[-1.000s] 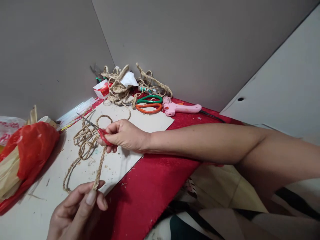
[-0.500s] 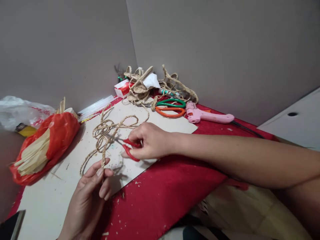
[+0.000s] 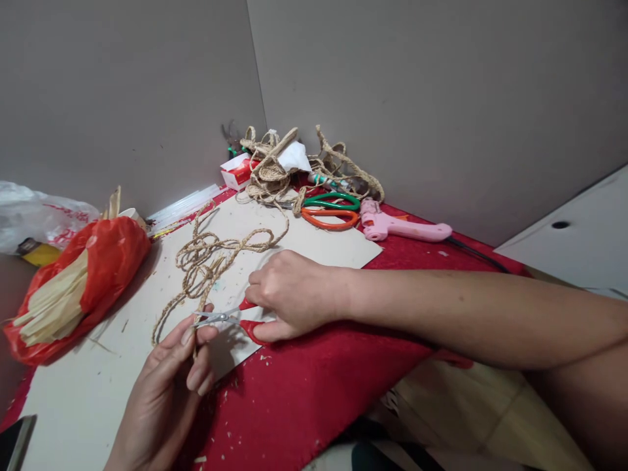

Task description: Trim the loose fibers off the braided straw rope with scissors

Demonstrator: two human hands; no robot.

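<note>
A braided straw cord (image 3: 205, 252) lies in loose loops on the white board (image 3: 161, 386). Its near end is pinched between the thumb and fingers of my left hand (image 3: 169, 376). My right hand (image 3: 289, 294) has its fingers in the red handles of small scissors (image 3: 223, 317). Their blades are apart and reach the cord just above my left fingertips. Part of the blades overlaps the cord, so whether they touch it is hard to tell.
A red bag (image 3: 115, 255) of pale husks lies left, a phone (image 3: 17, 441) near the lower left corner. Behind are more cords (image 3: 269, 173), large scissors with green and orange handles (image 3: 331, 219), and a pink glue gun (image 3: 407, 227) on red cloth (image 3: 314, 386).
My right hand has turned the red scissors toward my left hand, and their blades are now at the cord. My left hand still pinches the cord. The view has shifted slightly.
</note>
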